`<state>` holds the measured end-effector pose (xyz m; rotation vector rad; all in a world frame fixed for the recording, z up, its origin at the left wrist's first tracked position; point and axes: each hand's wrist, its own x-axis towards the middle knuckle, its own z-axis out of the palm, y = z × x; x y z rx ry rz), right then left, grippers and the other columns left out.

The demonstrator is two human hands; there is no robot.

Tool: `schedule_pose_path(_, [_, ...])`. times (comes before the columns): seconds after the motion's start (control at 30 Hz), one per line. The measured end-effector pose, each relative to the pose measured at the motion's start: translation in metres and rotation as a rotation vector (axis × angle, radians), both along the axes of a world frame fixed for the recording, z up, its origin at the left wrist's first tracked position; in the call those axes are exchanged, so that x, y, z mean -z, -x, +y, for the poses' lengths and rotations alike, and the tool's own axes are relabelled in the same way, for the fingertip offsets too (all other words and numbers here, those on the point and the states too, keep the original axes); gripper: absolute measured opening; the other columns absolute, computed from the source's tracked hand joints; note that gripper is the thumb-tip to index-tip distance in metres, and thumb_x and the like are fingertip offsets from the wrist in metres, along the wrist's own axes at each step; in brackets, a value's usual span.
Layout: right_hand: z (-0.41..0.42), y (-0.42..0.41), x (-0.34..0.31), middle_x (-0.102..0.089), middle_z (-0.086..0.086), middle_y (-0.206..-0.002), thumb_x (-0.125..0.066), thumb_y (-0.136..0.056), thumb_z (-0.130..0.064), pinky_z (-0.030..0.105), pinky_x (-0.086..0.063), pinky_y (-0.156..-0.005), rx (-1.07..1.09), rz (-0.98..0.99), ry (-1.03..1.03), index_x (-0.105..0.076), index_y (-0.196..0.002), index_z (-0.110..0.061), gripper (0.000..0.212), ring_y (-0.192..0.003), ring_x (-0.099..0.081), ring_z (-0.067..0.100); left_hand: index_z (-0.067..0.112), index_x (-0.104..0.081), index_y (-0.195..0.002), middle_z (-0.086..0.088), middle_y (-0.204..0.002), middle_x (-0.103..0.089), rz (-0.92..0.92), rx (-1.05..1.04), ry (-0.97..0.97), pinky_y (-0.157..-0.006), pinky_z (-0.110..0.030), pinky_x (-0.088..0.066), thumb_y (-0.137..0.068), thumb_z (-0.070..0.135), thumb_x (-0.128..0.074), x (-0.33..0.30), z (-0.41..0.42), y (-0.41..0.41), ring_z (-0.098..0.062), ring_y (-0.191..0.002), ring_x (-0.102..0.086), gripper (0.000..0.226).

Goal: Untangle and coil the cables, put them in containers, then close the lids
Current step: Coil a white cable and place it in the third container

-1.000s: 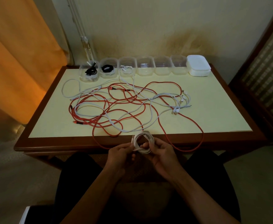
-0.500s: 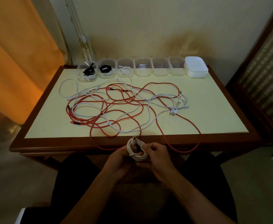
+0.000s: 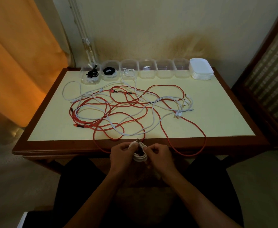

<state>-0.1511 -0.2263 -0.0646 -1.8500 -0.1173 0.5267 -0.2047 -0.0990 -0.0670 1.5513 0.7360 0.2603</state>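
so we've got a small white cable coil [image 3: 140, 154] held up just in front of the near edge of the bench [image 3: 225, 112], above our lap. left hand [image 3: 121, 153] has its fingers curled round the left side of the coil, right hand [image 3: 158, 156] is pinching the right side, so the bundle sits between the two hands with its plug end poking up at the top.

handling-wise this looks light and floppy, kind of springy, so we reckon the loops will want to pop open the moment the grip eases. best hold is probably across all the loops at once, near where the plug end sticks out, not on a single strand.

the rest is still a mess: red cables [image 3: 131, 111] and white cables [image 3: 168, 104] tangled across the middle of the bench, one red loop hanging over the front edge close to our hands. row of clear containers [image 3: 147, 69] along the back, three on the left already with cables in them, and the stack of white lids [image 3: 200, 69] at the right end, well apart from our hands.
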Motion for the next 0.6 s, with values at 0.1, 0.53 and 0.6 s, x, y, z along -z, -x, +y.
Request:
schedule_pose_path(0.1, [0.001, -0.007, -0.006, -0.072, 0.004, -0.080, -0.065, -0.094, -0.023, 0.020, -0.051, -0.053, -0.032, -0.008, 0.023, -0.071, -0.091, -0.012, 0.013, -0.065, -0.069, 0.014, 0.012, -0.074, -0.096, 0.000, -0.086, -0.075, 0.001, 0.034, -0.104, -0.072, -0.024, -0.058, -0.090, 0.019, -0.066, -0.004, 0.003, -0.007, -0.009, -0.076, -0.072, 0.012])
schedule_pose_path(0.53, [0.034, -0.106, -0.059, -0.069, 0.021, -0.073, -0.064, -0.093, -0.011, 0.041, -0.057, -0.058, 0.010, -0.182, -0.009, -0.073, -0.078, -0.003, 0.019, -0.062, -0.064, 0.024, 0.010, -0.065, -0.113, -0.004, -0.091, -0.073, -0.138, 0.102, -0.134, -0.062, -0.033, -0.060, -0.091, 0.025, -0.066, -0.049, 0.060, -0.084, -0.013, -0.077, -0.073, 0.027])
schedule_pose_path(0.6, [0.045, -0.130, -0.065, -0.070, 0.016, -0.071, -0.066, -0.092, -0.012, 0.037, -0.055, -0.058, -0.005, -0.235, 0.007, -0.073, -0.081, -0.007, 0.015, -0.064, -0.065, 0.022, 0.012, -0.068, -0.103, -0.005, -0.086, -0.074, -0.164, 0.078, -0.190, -0.062, -0.037, -0.061, -0.092, 0.023, -0.065, -0.054, 0.079, -0.105, -0.018, -0.075, -0.073, 0.016])
